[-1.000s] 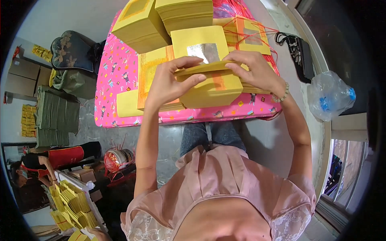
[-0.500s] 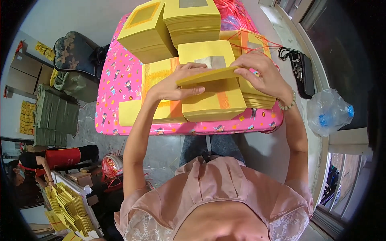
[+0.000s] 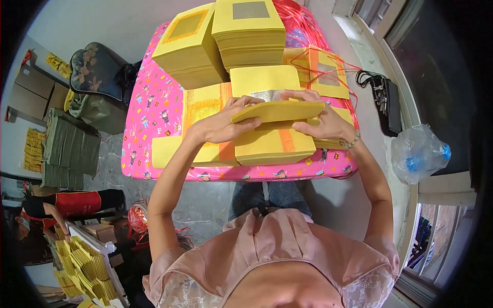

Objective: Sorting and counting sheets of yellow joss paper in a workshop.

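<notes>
My left hand and my right hand together grip a thin sheaf of yellow paper sheets, lifted at an angle above a yellow stack with an orange stripe. That stack sits near the front edge of the pink patterned table. Under my left hand lies another yellow stack with an orange band. Behind the sheaf lies a yellow stack with a silver patch.
Two tall yellow paper stacks stand at the table's far side, and a bundle tied with red string at the right. A clear plastic bag lies right; green bundles and another person left.
The lifted sheaf has tilted flatter between both hands, over the striped stack. The view has shifted, so the table sits lower in the picture with more of the tall stacks in view.
</notes>
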{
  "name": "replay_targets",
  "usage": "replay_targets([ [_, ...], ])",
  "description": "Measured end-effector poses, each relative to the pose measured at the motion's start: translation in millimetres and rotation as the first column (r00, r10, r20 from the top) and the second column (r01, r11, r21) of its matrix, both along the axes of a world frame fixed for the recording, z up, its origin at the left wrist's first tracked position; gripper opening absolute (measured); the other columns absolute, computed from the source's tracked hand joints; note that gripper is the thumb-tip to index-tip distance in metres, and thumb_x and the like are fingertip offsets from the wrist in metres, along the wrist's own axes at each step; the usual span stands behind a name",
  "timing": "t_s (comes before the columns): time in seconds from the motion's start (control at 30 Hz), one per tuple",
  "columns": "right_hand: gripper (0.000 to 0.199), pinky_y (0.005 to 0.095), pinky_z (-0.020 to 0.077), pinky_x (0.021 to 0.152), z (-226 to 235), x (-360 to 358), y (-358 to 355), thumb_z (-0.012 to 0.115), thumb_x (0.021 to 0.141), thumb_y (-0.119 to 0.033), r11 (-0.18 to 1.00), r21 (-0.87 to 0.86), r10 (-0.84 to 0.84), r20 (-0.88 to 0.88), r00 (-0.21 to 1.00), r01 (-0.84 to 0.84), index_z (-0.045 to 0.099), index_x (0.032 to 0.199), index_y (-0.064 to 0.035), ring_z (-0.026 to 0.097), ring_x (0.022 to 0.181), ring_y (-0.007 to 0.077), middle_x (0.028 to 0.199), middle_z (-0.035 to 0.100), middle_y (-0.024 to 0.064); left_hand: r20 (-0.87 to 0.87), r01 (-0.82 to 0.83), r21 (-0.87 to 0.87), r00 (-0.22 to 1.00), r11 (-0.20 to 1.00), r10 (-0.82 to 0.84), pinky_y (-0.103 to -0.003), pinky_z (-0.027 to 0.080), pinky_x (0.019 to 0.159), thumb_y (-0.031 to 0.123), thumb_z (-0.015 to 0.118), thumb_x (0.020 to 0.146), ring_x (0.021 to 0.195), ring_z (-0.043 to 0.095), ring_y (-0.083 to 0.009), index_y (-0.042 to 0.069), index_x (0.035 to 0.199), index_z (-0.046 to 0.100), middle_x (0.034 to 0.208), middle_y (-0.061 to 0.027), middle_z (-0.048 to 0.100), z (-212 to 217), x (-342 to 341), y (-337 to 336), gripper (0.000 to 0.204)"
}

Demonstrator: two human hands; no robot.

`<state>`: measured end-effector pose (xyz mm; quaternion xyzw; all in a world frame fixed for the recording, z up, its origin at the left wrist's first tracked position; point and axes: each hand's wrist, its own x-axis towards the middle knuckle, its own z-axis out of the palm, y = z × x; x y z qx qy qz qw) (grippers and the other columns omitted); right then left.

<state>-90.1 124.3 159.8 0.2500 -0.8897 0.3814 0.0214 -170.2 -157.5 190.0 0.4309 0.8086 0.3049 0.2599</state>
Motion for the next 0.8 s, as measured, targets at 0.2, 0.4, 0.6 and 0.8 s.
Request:
replay_targets([
  [0.2,0.040,0.0389,0.0339,0.107,-6.7,-5.1,-6.2,0.068,0.087,-0.020,0.999,-0.025,-0.042,0.022,0.999,0.043,0.061,0.125,-0.0082,0.043,0.124,0.0280,0.130,0.057,0.0085,0.046,0.003,-0.055,0.999,0.998,-0.001,-0.041,0.028,0.113,0.048,0.044,0.099,0.129,0.034,-0.0348,0.002,0.135,0.049,0.140,-0.0144,0.042,10.3,1.8,-1.9,0.059],
  [0.4,0.033,0.0336,0.0477,0.090,-14.3,-13.5,-5.0,0.063,0.095,-0.025,0.964,-0.236,-0.067,0.236,0.969,0.124,0.063,0.117,-0.0009,0.059,0.098,0.0179,0.112,0.066,0.0115,0.263,-0.188,0.193,0.955,0.963,0.134,-0.036,0.045,0.095,0.040,0.057,0.098,0.109,0.056,-0.0229,0.000,0.128,0.054,0.119,-0.0142,0.062,-1.0,-4.5,-5.6,0.050],
  [0.6,0.032,0.0259,0.0504,0.076,-19.9,-25.7,-13.0,0.060,0.098,-0.022,0.835,-0.479,-0.092,0.363,0.927,0.271,0.061,0.116,0.0045,0.059,0.089,0.0062,0.101,0.068,0.0035,0.407,-0.493,0.350,0.846,0.797,0.344,-0.031,0.050,0.082,0.030,0.067,0.094,0.090,0.062,-0.0130,-0.004,0.113,0.063,0.099,-0.0090,0.069,-31.5,-19.7,2.6,0.039],
  [0.8,0.030,0.0252,0.0501,0.078,-33.4,-30.9,-12.9,0.059,0.098,-0.018,0.783,-0.532,-0.197,0.280,0.939,0.323,0.060,0.117,0.0054,0.059,0.090,0.0061,0.103,0.068,0.0036,0.212,-0.470,0.528,0.879,0.708,0.426,-0.028,0.050,0.075,0.024,0.073,0.089,0.082,0.064,-0.0109,-0.003,0.103,0.069,0.090,-0.0070,0.073,-35.4,-14.8,12.0,0.031],
])
